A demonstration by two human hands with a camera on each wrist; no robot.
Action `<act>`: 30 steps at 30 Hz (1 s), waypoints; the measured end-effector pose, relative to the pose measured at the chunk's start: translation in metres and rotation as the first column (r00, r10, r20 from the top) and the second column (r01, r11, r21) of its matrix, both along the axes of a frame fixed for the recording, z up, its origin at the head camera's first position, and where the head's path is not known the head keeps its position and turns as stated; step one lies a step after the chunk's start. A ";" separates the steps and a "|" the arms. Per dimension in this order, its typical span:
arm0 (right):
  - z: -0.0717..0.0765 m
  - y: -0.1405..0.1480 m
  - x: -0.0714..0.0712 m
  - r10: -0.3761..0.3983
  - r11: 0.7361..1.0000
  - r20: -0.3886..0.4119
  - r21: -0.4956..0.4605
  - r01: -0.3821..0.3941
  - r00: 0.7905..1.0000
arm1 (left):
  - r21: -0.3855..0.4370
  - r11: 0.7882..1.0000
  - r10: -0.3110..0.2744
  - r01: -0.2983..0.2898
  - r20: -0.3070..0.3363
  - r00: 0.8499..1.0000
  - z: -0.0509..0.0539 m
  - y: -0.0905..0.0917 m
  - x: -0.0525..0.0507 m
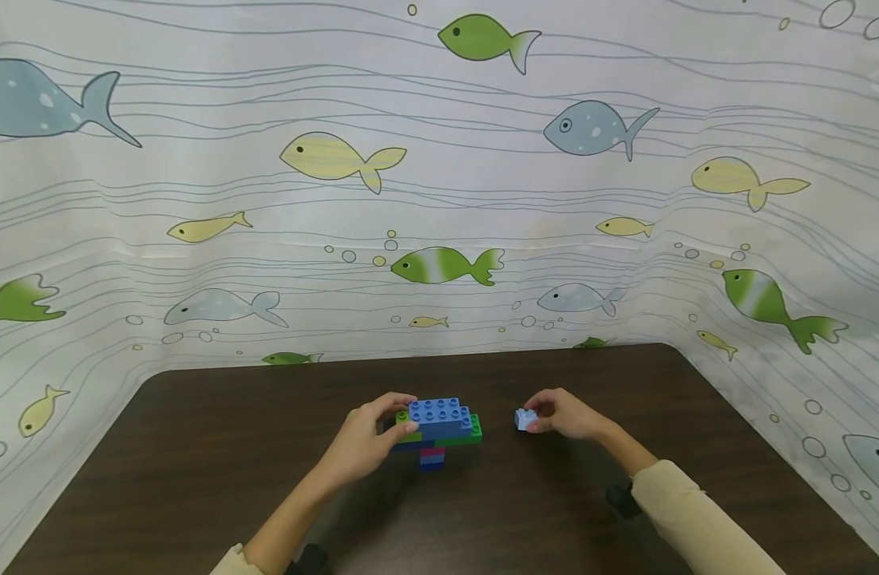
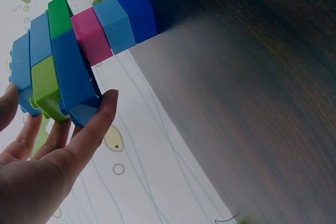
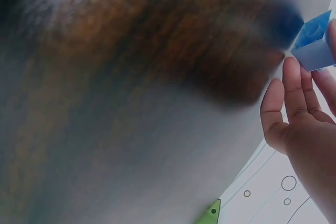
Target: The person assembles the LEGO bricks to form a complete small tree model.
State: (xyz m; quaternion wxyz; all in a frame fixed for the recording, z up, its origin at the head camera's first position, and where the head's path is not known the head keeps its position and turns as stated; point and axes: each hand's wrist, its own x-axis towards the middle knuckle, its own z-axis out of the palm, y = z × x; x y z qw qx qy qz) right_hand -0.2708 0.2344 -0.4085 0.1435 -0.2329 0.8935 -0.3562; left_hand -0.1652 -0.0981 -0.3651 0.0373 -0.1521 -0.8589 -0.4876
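A structure of toy building bricks (image 1: 439, 430) has a blue studded brick on top, with lime, green and dark blue bricks below. Under these a narrow stem of pink, mid-blue and dark blue bricks (image 2: 114, 22) extends, seen sideways in the left wrist view. My left hand (image 1: 358, 442) grips the structure by its left end, thumb on the near side. A small light blue brick (image 1: 524, 419) is pinched between the thumb and fingers of my right hand (image 1: 570, 415), apart from the structure on its right. The right wrist view shows this brick's (image 3: 316, 53) hollow underside.
The dark brown wooden table (image 1: 216, 447) extends around both hands. Behind it and at the sides hangs a white sheet (image 1: 482, 200) printed with fish and wavy lines. Dark wrist devices (image 1: 622, 501) sit under the forearms, by the beige sleeves.
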 end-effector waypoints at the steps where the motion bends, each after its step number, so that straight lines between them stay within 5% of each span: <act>1: 0.001 0.000 0.000 0.003 1.000 -0.002 0.002 -0.003 1.000 | -0.002 1.000 0.001 -0.001 -0.001 1.000 0.000 0.000 0.000; 10: 0.016 -0.004 0.003 0.027 0.998 -0.040 -0.052 -0.029 0.999 | -0.011 1.000 -0.003 0.003 -0.009 1.000 -0.001 0.000 -0.001; 24: 0.083 -0.052 0.022 0.182 0.970 -0.143 -0.135 -0.201 0.973 | -0.019 1.000 0.008 -0.008 -0.006 1.000 -0.001 0.000 -0.002; 30: 0.097 -0.081 0.031 0.251 0.949 -0.147 -0.158 -0.273 0.957 | -0.021 1.000 0.013 -0.013 -0.007 1.000 -0.001 0.001 -0.002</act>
